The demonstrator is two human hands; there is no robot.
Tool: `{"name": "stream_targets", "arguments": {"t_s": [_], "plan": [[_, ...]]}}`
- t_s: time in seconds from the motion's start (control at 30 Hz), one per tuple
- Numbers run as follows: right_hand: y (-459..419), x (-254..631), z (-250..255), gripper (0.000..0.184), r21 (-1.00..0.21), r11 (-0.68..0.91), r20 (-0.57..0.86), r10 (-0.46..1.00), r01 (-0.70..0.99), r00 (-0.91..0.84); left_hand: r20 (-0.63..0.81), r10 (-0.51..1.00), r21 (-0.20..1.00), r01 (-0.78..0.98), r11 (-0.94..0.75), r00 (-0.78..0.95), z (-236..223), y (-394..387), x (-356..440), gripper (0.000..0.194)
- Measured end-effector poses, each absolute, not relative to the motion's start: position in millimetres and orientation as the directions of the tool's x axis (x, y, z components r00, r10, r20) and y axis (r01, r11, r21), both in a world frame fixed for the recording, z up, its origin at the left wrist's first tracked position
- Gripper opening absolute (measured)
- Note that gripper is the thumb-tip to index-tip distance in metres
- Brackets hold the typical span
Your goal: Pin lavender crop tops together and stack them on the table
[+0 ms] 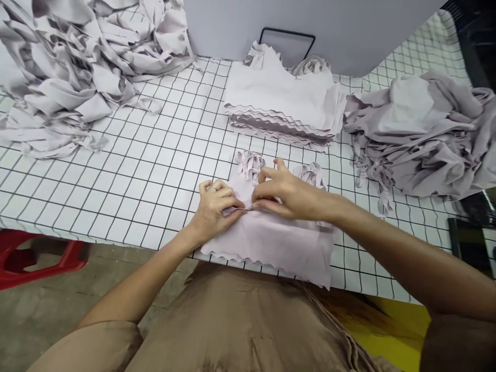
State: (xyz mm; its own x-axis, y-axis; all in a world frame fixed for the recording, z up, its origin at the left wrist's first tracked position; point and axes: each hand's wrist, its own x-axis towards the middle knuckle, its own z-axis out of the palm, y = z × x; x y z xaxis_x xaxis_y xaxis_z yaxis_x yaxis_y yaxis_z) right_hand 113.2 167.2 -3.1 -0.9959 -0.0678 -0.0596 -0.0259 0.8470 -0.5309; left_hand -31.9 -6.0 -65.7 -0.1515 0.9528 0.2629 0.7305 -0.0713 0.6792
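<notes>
A pale lilac fabric piece point(279, 243) with a scalloped lower edge lies at the near edge of the gridded table point(155, 170), slightly overhanging it. My left hand point(215, 206) is closed, fingers curled and pinching the cloth near its upper left part; a ring shows on one finger. My right hand point(287, 194) meets it from the right, thumb and fingers pinched on the same spot of the fabric. Two bunched straps point(251, 163) of the piece curl just beyond my hands.
A neat stack of folded lilac pieces point(282, 103) sits behind my hands. Loose fabric heaps lie at the far left point(77, 67) and at the right point(426, 134). A grey panel point(349, 31) stands at the back. A red stool point(34, 258) is below left.
</notes>
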Motion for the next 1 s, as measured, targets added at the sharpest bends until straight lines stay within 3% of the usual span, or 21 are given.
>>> {"name": "stream_targets", "arguments": {"t_s": [0.23, 0.4, 0.5, 0.63, 0.73, 0.83, 0.93, 1.0], "plan": [[219.0, 74.2, 19.2, 0.047, -0.614, 0.786, 0.003, 0.101, 0.078, -0.995, 0.240, 0.957, 0.682, 0.730, -0.046, -0.164, -62.9, -5.5, -31.1, 0.008], [232.3, 54.5, 4.0, 0.038, -0.630, 0.763, -0.042, 0.147, 0.140, -0.988, 0.208, 0.968, 0.643, 0.765, -0.026, -0.142, -58.8, -2.2, -38.5, 0.012], [225.6, 64.4, -5.5, 0.022, -0.658, 0.744, 0.038, 0.189, 0.118, -0.981, 0.208, 0.960, 0.578, 0.815, 0.032, -0.185, -50.3, -5.7, -41.7, 0.020], [164.8, 117.9, -7.3, 0.042, -0.514, 0.828, 0.205, 0.374, 0.226, -0.904, 0.391, 0.897, 0.421, 0.907, 0.023, -0.205, -37.7, -23.9, -20.1, 0.043], [99.1, 173.9, -21.9, 0.058, -0.294, 0.920, 0.195, 0.324, 0.260, -0.926, 0.280, 0.959, 0.331, 0.933, -0.137, 0.041, -41.0, -39.6, 4.1, 0.061], [64.7, 226.8, -50.6, 0.087, -0.142, 0.946, 0.158, 0.313, 0.292, -0.936, 0.186, 0.980, 0.243, 0.963, -0.115, 0.070, -56.9, -46.8, 10.7, 0.084], [75.3, 265.5, -65.0, 0.098, -0.130, 0.907, 0.123, 0.416, 0.401, -0.901, 0.184, 0.982, 0.218, 0.973, -0.071, 0.030, -68.3, -44.7, 0.1, 0.092], [99.1, 277.8, -60.1, 0.084, -0.215, 0.861, 0.159, 0.496, 0.461, -0.853, 0.217, 0.976, 0.249, 0.966, -0.075, 0.020, -66.1, -39.1, -7.9, 0.084]]}}
